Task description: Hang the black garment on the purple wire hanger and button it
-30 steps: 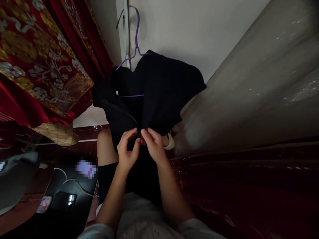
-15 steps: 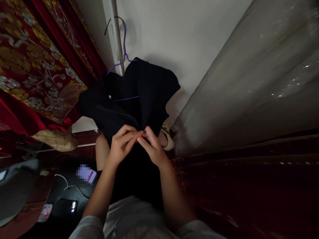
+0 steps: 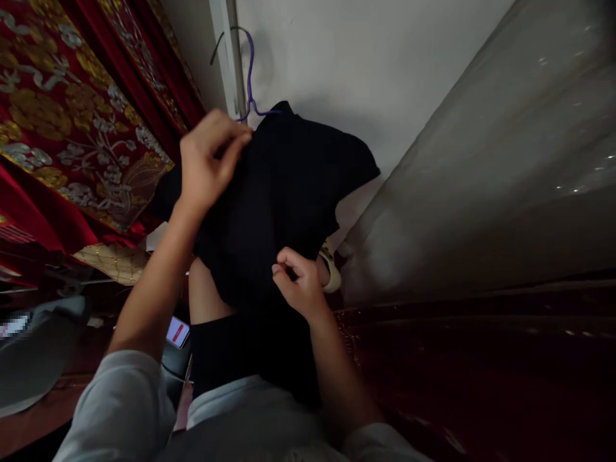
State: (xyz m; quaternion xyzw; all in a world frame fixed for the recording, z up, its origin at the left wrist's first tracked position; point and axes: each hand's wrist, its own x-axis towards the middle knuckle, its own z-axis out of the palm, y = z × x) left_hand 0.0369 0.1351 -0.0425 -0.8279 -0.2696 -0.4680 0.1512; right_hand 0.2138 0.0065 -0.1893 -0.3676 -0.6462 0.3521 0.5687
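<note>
While the dark garment (image 3: 303, 186) hangs from a purple hanger (image 3: 250, 77), the left hand (image 3: 206, 160) pinches it narrowly at the neckline; the right hand (image 3: 304, 285) curls at its lower front, its hold too dark to tell. Red embroidered fabric (image 3: 81, 109) hangs left of the garment, a pale shoe (image 3: 332, 269) right.

- The garment (image 3: 293, 186) hung from the hanger (image 3: 251, 64), before the person (image 3: 250, 410).
- The hanger's hook went around the upright bar (image 3: 232, 58), in front of the wall (image 3: 366, 58).
- The left hand (image 3: 209, 157) was at the garment's top, the right hand (image 3: 298, 279) at its lower front.
- The curtain (image 3: 81, 122) stood left; the sheeting (image 3: 481, 173), right.
- The shoe (image 3: 333, 273) lay between garment and sheeting.
- The phone (image 3: 178, 332) lay just left of the person.
</note>
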